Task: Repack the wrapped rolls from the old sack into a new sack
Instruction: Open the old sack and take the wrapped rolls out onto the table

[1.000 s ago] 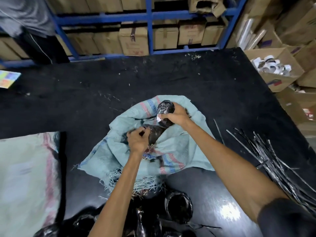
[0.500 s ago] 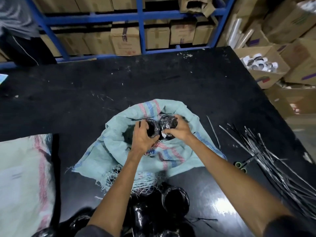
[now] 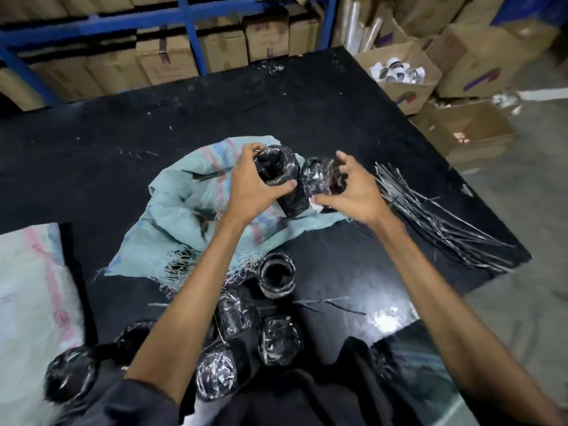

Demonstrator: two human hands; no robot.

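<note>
The step in hand is the unloading. The left hand (image 3: 255, 189) grips one wrapped roll (image 3: 278, 166) and the right hand (image 3: 353, 195) grips a second roll (image 3: 319, 179), both held just above the old sack (image 3: 172, 216), which lies crumpled in the middle of the desk (image 3: 92, 149). Several loose rolls (image 3: 276, 279) lie at the near edge. Next, I judge, both rolls must go beside these or into the new sack (image 3: 27, 287), which lies flat at near left.
</note>
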